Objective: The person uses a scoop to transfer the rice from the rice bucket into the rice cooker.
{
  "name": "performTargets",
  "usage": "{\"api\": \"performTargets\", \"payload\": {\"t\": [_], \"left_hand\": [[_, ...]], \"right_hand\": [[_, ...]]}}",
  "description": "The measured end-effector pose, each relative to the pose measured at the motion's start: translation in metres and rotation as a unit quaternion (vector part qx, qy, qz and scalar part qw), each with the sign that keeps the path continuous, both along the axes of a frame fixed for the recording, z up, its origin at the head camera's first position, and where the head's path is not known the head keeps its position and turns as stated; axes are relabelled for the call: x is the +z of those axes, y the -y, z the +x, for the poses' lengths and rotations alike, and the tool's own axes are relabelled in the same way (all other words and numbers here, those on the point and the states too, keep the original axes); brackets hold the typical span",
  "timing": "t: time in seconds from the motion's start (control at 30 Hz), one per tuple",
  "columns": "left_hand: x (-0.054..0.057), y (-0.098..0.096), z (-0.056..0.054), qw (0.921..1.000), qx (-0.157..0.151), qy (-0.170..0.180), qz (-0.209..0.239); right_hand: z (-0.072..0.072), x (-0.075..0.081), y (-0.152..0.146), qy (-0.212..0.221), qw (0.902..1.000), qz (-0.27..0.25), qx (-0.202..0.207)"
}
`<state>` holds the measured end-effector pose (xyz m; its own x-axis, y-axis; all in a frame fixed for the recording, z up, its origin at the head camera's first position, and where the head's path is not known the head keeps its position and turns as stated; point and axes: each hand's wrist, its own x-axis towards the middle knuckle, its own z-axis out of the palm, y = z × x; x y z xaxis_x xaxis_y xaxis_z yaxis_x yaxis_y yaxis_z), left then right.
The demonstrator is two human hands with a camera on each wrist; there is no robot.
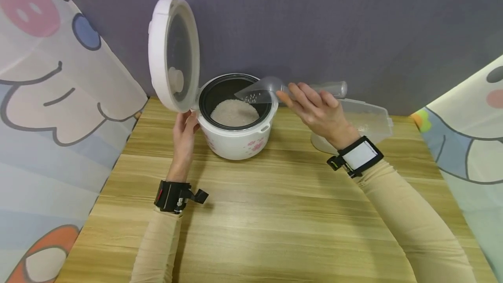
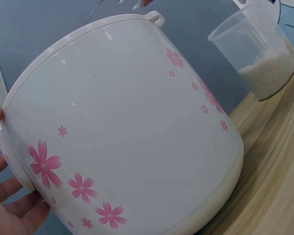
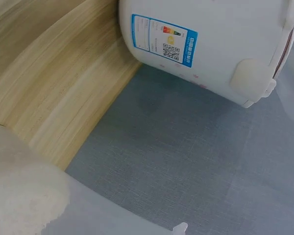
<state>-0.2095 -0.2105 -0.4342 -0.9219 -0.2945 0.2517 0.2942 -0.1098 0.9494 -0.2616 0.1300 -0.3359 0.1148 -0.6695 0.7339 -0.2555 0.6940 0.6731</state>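
Note:
A white rice cooker (image 1: 235, 145) with pink flowers stands with its lid (image 1: 157, 56) raised at the left. White rice (image 1: 234, 113) lies in its dark inner pot (image 1: 220, 88). My right hand (image 1: 314, 108) grips a clear plastic scoop (image 1: 271, 84) by its handle. The scoop's mouth is tilted over the pot, with a few grains showing on it. At the cooker's left side, below the lid, my left hand (image 1: 184, 136) holds the edge. In the left wrist view, thumb and fingers (image 2: 24, 210) curl about a side part there. The right wrist view leaves out the right hand.
Right of the cooker, partly behind my right forearm, stands a translucent container (image 1: 373, 121); the left wrist view shows rice (image 2: 269, 76) in it. A grey wall (image 1: 314, 21) rises behind the wooden table (image 1: 251, 222). Cartoon-printed curtains (image 1: 35, 152) flank both sides.

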Motion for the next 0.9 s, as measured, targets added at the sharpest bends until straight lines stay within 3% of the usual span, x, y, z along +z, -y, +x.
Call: {"api": "performTargets", "payload": {"t": [0.3,0.43,0.53,0.63,0.9], "left_hand": [[-0.001,0.0,0.001,1.0,-0.003,-0.004,0.0],[-0.001,0.0,0.001,1.0,-0.004,-0.002,0.002],[-0.001,0.0,0.001,1.0,-0.001,-0.002,0.003],[-0.001,0.0,0.0,1.0,0.001,-0.002,0.004],[-0.002,0.0,0.001,1.0,-0.002,-0.005,0.004]], "right_hand": [[-0.001,-0.003,-0.001,-0.039,0.9991,-0.003,0.014],[0.0,-0.005,-0.003,-0.023,0.9994,-0.019,0.018],[0.002,-0.006,-0.004,0.03,0.9982,-0.043,0.03],[0.006,-0.007,-0.006,0.111,0.9898,-0.078,0.046],[0.015,-0.01,-0.013,0.276,0.9444,-0.167,0.062]]}}
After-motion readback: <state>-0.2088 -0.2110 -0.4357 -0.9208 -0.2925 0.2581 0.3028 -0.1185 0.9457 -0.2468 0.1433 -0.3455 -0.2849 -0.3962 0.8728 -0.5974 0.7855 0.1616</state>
